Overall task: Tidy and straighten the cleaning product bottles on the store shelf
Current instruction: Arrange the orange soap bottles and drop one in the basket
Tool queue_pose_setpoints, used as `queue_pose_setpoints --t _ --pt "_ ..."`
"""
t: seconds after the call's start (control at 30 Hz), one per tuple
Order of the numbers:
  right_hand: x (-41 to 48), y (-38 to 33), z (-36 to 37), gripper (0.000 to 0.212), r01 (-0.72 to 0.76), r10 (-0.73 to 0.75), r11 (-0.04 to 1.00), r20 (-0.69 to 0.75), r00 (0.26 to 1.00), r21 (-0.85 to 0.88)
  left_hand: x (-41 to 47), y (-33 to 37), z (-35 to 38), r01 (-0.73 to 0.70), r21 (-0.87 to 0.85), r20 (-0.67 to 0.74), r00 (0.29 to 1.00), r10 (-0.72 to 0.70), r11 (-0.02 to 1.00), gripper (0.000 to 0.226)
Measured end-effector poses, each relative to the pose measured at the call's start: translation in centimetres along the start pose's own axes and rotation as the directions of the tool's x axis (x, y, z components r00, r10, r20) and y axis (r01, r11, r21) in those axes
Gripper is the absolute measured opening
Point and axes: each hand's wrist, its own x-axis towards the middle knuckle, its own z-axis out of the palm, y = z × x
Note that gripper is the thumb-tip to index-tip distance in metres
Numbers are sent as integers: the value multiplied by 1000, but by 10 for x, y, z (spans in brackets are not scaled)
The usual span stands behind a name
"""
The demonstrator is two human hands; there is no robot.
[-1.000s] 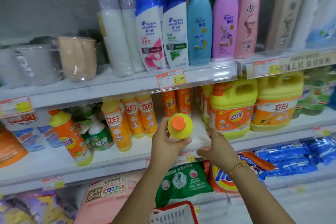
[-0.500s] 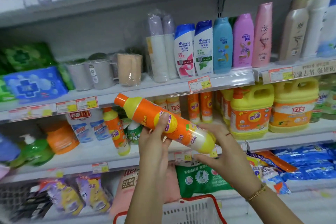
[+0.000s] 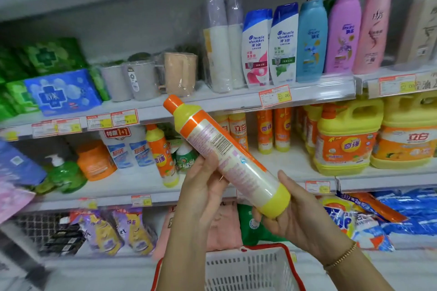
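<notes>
Held bottle: the orange-and-yellow bottle point(image 3: 227, 156) is hanging in the air in front of the middle shelf point(image 3: 295, 163), touching no shelf. It is tilting, with the orange cap pointing up and left and the yellow base pointing down and right. Its back label with the barcode is facing the camera.
Left hand: the left hand point(image 3: 203, 186) is gripping the bottle at mid-body, fingers curling round its far side.
Right hand: the right hand point(image 3: 298, 217) is cupping the yellow base from below, with the thumb lying up along the bottle's side. A gold bracelet point(image 3: 343, 256) is sitting on the wrist.
Middle shelf, left part: 1 matching bottle point(image 3: 162, 156) is leaning near the front edge, just beside a small green bottle point(image 3: 185, 160). Further left, a green pump bottle point(image 3: 63, 172) is standing near the front edge.
Middle shelf, back edge: 4 slim orange bottles point(image 3: 264, 132) are standing upright in a row behind the held bottle.
Middle shelf, right end: 2 large yellow jugs point(image 3: 345, 139) are sitting side by side at the front edge.
Upper shelf: shampoo bottles point(image 3: 312, 40) are standing upright in a row along the front edge of the upper shelf point(image 3: 212, 101), above a price tag point(image 3: 275, 95).
Basket: a red-rimmed white basket point(image 3: 248, 267) is showing below both hands.
</notes>
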Motion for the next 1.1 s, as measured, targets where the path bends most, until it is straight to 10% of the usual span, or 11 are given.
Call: queue_pose_setpoints --t 0.1,0.27,0.4,0.5,0.7,1.1 --pt "0 -1 -4 26 163 -293 873 -229 928 -460 -3 -10 -1 5 30 -135 991 0 1000 69" --pt "2 8 -15 59 215 -555 165 90 827 -963 -2 -18 1 4 268 -196 979 50 963 54" --pt "-2 5 -15 44 173 -223 762 -3 975 -624 6 -8 -9 82 263 -113 992 -54 961 58" --pt "-2 6 -18 52 -37 74 957 119 990 -288 14 -5 -20 226 29 -28 974 -225 974 82" --pt "-2 13 -1 71 -307 261 934 240 935 181 7 -10 -39 198 -156 13 980 -198 968 89" --pt "8 20 -24 64 -288 278 946 -85 957 -149 -7 -30 -57 287 -113 -337 890 -308 951 26"
